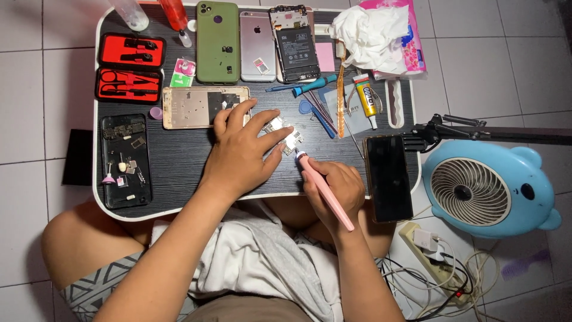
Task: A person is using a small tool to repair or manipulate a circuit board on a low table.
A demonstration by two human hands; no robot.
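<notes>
A person's right hand (335, 189) gripped a pink pen-shaped tool (322, 188), its long axis running from five o'clock up to eleven, tip aimed at a small circuit board (285, 133) near the middle of the black lap table (179, 161). The left hand (241, 150) pressed flat, fingers spread, on the board. Three phones lay in a row at twelve o'clock, two red tool cases at ten, one blue fan (485, 186) at three.

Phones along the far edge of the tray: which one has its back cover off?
The rightmost phone, beside the pink-silver phone: its battery and internals are exposed. The green phone keeps its back.
</notes>
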